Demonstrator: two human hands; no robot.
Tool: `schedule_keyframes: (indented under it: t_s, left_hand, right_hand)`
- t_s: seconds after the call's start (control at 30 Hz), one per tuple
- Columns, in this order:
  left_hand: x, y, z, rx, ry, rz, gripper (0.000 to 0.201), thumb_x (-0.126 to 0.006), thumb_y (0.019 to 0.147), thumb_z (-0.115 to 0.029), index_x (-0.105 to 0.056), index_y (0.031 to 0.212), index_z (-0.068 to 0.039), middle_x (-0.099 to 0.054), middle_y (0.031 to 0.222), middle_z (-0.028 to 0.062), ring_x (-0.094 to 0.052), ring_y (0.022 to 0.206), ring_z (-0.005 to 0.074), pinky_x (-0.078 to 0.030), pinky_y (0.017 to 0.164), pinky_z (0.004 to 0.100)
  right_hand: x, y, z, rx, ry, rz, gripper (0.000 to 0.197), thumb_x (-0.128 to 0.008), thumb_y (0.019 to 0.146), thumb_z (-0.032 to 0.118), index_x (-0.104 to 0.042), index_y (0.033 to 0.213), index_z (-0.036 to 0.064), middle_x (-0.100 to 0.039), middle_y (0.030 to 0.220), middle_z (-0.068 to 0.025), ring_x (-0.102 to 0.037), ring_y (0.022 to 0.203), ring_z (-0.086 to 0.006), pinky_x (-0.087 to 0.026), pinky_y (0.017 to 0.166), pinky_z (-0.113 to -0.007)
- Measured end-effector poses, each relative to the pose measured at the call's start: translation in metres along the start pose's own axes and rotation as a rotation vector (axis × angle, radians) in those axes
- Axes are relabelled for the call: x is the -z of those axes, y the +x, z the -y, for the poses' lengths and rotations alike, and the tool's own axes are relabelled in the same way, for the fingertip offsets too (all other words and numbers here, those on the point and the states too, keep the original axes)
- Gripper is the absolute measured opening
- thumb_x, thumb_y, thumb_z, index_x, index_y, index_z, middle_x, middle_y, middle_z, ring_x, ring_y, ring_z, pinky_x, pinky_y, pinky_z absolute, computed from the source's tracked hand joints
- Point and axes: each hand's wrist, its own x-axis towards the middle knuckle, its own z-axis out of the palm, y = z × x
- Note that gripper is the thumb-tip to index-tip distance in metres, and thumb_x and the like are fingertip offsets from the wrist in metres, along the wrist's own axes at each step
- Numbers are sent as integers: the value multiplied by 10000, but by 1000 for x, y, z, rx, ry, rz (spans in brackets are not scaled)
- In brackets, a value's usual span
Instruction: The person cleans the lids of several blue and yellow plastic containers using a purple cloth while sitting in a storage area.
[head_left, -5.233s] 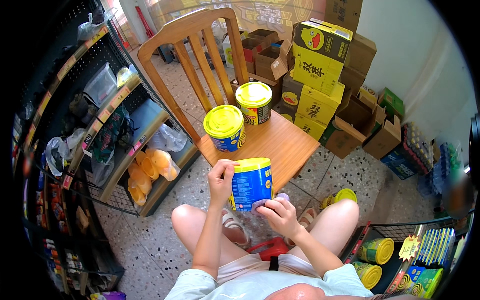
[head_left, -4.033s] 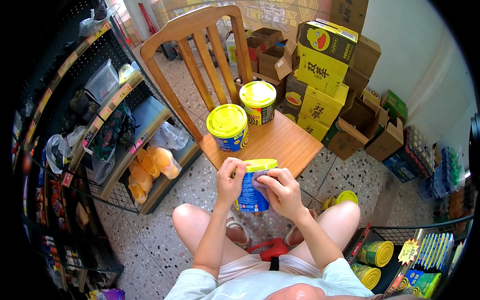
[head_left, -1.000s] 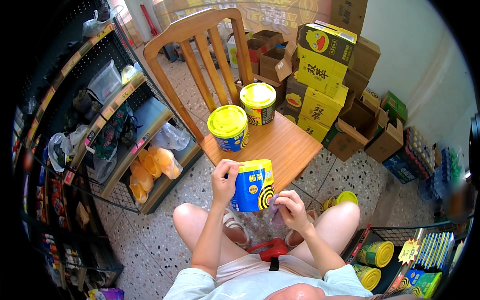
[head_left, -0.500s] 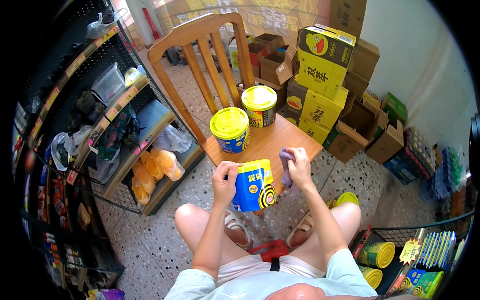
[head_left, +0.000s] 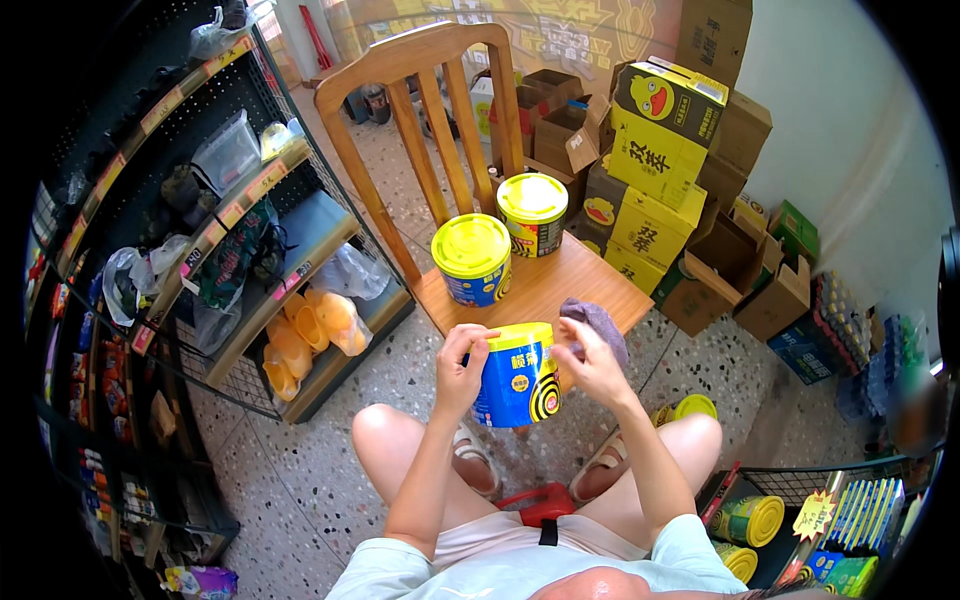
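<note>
My left hand [head_left: 462, 372] is closed on the rim of a blue tub [head_left: 512, 388] with a yellow top and a black-and-yellow coil picture. I hold it up over my knees, in front of the wooden chair [head_left: 590, 285]. At the tub's right side is my right hand [head_left: 596, 366], its fingers bent around a greyish-purple cloth [head_left: 598, 322] that hangs out behind them. Two more lidded tubs stand on the chair seat: a blue one [head_left: 472, 262] and, just behind it, a dark one [head_left: 533, 216].
Shelves [head_left: 270, 262] with yellow-orange clogs [head_left: 318, 325] and plastic bags run along the left. Yellow cartons [head_left: 655, 160] and open cardboard boxes [head_left: 722, 250] are stacked behind the chair at right. A yellow-lidded tub [head_left: 694, 407] stands on the floor by my right knee; a rack [head_left: 760, 470] is at lower right.
My right hand with the cloth has moved in from beside the tub to its right edge. The cloth now spreads out behind the fingers. My left hand still holds the tub.
</note>
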Motion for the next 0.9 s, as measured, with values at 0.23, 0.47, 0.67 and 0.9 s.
schedule_keyframes:
  t_s: [0.23,0.47,0.67,0.9]
  left_hand:
    - [11,-16,3,-42,-26,110,576,-717,897,-323,-550,1354,-14,-562,1360,181,-470,1336,293,-384,1093,395]
    - [45,-41,17,684,-313,446,836,-818,821,-236,-363,1484,-5,-510,1419,134,-490,1318,235,-418,1075,380]
    - [45,-37,10,588,-478,362,903,-855,738,-53,-348,1485,-26,-503,1427,98,-500,1309,221,-420,1087,379]
    - [48,-1,1,401,-510,328,1029,-880,630,49,-325,1493,-39,-489,1445,91,-467,1346,214,-355,1153,390]
  right_hand:
    - [6,-13,19,-251,410,407,698,-720,918,220,-373,1488,15,-554,1363,-89,-534,1245,-189,-430,1069,-354]
    - [8,-15,21,-216,425,425,694,-739,898,190,-394,1475,17,-561,1358,-90,-537,1243,-185,-436,1075,-357]
    - [11,-6,32,-163,418,463,816,-804,834,181,-356,1502,38,-529,1396,-82,-509,1281,-186,-439,1073,-367]
    - [17,28,43,30,466,470,1065,-865,711,54,-221,1559,22,-412,1512,-111,-404,1402,-212,-311,1185,-385]
